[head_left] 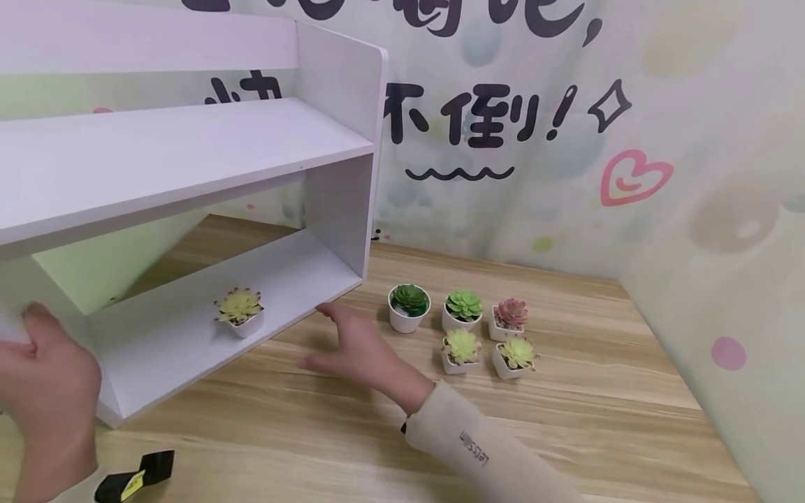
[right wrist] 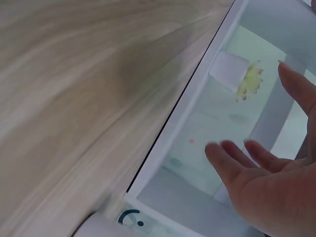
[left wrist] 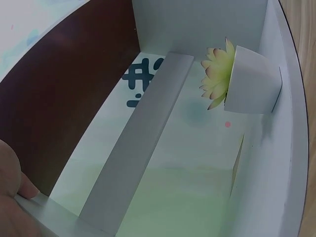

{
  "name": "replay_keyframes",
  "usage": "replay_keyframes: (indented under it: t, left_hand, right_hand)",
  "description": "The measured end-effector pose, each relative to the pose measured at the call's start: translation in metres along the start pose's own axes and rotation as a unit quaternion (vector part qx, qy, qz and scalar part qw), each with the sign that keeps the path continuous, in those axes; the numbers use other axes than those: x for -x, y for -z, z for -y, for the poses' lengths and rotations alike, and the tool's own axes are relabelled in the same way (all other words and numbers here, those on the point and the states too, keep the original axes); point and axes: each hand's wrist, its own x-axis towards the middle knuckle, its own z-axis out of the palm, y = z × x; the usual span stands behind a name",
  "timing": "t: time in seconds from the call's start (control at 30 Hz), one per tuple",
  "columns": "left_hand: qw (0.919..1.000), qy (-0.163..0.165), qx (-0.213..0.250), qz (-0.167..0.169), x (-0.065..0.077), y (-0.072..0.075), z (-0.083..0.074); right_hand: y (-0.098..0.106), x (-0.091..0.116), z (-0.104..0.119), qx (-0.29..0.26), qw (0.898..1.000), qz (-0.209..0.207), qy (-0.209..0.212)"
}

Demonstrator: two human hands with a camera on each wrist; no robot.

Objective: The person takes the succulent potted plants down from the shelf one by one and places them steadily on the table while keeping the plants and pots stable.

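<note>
A white two-tier shelf stands at an angle on the wooden table. My left hand grips the edge of its left side panel, and the left wrist view shows that hand at the panel. On the bottom board sits a small yellow-green succulent with reddish tips in a white square pot. My right hand, thumb and fingers spread, hovers by the shelf's front lower edge and holds nothing. In the right wrist view, its fingers overlap the shelf's opening, apart from the potted succulent.
Right of the shelf, several potted succulents are grouped: a dark green one, a bright green one, a pink one and two yellow-green ones. A lettered curtain hangs behind the table.
</note>
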Motion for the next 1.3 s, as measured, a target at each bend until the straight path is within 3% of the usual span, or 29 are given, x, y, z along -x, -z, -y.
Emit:
replay_keyframes:
  t: [0.17, 0.43, 0.57, 0.9, 1.0, 1.2, 1.3]
  left_hand:
    - [0.9998, -0.020, 0.000, -0.005, -0.002, -0.002, 0.004]
    - [0.9984, -0.055, 0.014, -0.009, -0.003, -0.003, 0.004]
    - [0.9942, -0.101, 0.035, 0.000, -0.005, -0.005, 0.007]
    - [0.9866, -0.149, 0.066, -0.002, -0.004, -0.007, 0.009]
    - [0.9859, -0.152, 0.070, -0.002, -0.002, -0.006, 0.007]
    - [0.9926, -0.105, 0.059, -0.015, 0.000, -0.006, 0.003]
    - [0.9911, -0.117, 0.064, -0.012, -0.001, -0.004, 0.004]
  right_hand:
    - [-0.014, -0.013, 0.009, -0.017, 0.999, 0.009, -0.036]
    - [-0.036, -0.038, 0.012, -0.047, 0.997, 0.000, -0.057]
    - [-0.044, -0.048, 0.011, -0.075, 0.995, 0.002, -0.072]
    - [-0.060, -0.067, 0.016, -0.101, 0.992, 0.015, -0.068]
    - [-0.060, -0.072, 0.019, -0.097, 0.993, 0.018, -0.063]
    - [-0.061, -0.081, 0.026, -0.119, 0.991, 0.032, -0.058]
    - [-0.064, -0.084, 0.030, -0.125, 0.990, 0.027, -0.060]
